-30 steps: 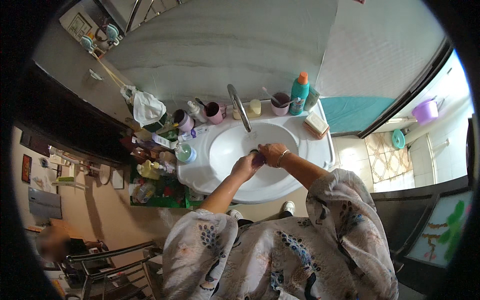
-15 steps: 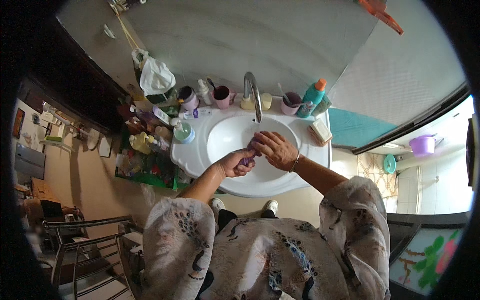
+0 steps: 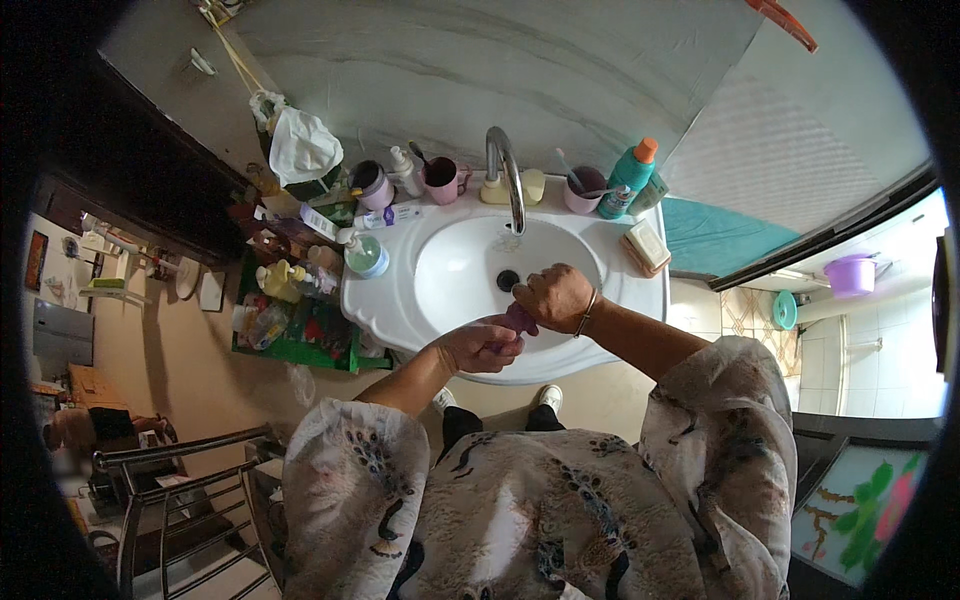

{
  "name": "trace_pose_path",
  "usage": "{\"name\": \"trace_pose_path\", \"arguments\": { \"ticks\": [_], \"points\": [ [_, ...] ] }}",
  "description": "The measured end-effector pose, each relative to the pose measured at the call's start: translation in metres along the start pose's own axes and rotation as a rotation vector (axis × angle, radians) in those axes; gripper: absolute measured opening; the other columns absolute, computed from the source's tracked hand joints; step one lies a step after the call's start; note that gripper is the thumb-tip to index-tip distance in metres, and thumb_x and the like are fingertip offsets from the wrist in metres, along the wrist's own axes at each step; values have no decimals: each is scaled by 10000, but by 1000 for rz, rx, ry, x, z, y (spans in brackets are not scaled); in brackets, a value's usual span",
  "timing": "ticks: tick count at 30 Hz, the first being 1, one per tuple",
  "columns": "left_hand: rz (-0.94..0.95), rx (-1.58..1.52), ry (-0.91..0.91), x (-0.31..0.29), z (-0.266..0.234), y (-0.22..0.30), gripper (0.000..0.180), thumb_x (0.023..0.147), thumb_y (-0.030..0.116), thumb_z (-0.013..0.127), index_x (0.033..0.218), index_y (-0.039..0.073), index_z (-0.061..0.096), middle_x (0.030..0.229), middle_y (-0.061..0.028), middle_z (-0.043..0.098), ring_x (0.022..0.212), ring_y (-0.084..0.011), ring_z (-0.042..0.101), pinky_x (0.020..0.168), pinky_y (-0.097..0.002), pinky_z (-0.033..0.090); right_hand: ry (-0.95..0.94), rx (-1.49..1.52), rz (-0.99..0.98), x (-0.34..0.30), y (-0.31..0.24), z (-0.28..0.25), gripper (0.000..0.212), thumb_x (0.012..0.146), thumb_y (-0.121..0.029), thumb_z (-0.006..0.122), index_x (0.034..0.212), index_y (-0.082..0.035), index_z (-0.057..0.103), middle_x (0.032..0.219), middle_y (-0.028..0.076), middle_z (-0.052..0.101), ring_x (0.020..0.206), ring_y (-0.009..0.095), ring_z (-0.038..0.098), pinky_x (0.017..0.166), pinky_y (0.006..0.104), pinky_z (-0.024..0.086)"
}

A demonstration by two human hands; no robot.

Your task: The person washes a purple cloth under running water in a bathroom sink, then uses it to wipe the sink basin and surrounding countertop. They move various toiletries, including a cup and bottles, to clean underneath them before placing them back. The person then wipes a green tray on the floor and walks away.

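The small purple object (image 3: 519, 318) sits between your two hands over the front of the white basin (image 3: 455, 285), just below the drain (image 3: 508, 280). Your left hand (image 3: 482, 347) is curled around its lower end, fingers closed on it. Your right hand (image 3: 553, 296) is closed over its upper end, a bangle at the wrist. Most of the object is covered by the fingers, so you cannot tell what it is (only a short purple stretch shows between the hands).

The chrome tap (image 3: 505, 170) arches over the basin; whether water runs is hard to make out. Along the back rim stand a dark pink mug (image 3: 441, 178) with a handle sticking out of it, a pale purple cup (image 3: 583, 190) with toothbrushes, and a teal bottle with an orange cap (image 3: 629, 178). A bar of soap in a dish (image 3: 647, 246) rests on the right rim, and a clear round pump bottle (image 3: 366, 255) on the left. The green tray (image 3: 300, 335) beside the basin is crowded with small items too blurred to name. Your patterned sleeves fill the lower edge, and the fisheye rim cuts off the room beyond.
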State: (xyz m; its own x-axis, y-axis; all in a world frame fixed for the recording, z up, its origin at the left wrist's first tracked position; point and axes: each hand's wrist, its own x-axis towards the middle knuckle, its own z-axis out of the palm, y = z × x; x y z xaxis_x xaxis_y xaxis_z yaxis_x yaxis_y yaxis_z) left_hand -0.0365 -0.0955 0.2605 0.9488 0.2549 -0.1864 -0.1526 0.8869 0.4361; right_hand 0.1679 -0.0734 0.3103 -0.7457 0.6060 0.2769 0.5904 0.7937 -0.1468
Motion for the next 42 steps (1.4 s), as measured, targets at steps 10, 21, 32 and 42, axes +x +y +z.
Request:
{"name": "trace_pose_path", "arguments": {
  "ticks": [10, 21, 32, 42],
  "points": [
    [285, 1407, 690, 43, -11, 23, 202, 757, 169, 685, 817, 24, 558, 681, -112, 602, 611, -265, 591, 540, -352, 446, -469, -153, 394, 0, 10, 7, 181, 806, -237, 565, 839, -74, 637, 770, 113, 668, 754, 286, 669, 629, 399, 528],
    [162, 2122, 650, 64, 8, 54, 172, 771, 187, 606, 908, 93, 560, 789, -135, 641, 780, -332, 633, 663, -437, 506, -664, 92, 431, -3, 57, 30, 198, 713, -224, 585, 792, -63, 669, 752, 176, 657, 750, 350, 644, 705, 414, 521],
    [386, 2276, 474, 49, 3, 57, 185, 752, 236, 628, 851, 118, 527, 761, -116, 590, 717, -327, 618, 612, -436, 509, -570, 577, 615, -17, 41, 42, 246, 700, -291, 654, 676, -46, 645, 584, 141, 616, 526, 264, 616, 543, 393, 514],
    [428, 2222, 474, 40, -6, 44, 210, 743, 216, 633, 882, 105, 521, 766, -105, 598, 742, -314, 618, 627, -420, 509, -686, 924, 846, -22, 37, 59, 234, 675, -230, 695, 712, -10, 623, 549, 102, 567, 484, 220, 564, 469, 364, 469]
  ]
}}
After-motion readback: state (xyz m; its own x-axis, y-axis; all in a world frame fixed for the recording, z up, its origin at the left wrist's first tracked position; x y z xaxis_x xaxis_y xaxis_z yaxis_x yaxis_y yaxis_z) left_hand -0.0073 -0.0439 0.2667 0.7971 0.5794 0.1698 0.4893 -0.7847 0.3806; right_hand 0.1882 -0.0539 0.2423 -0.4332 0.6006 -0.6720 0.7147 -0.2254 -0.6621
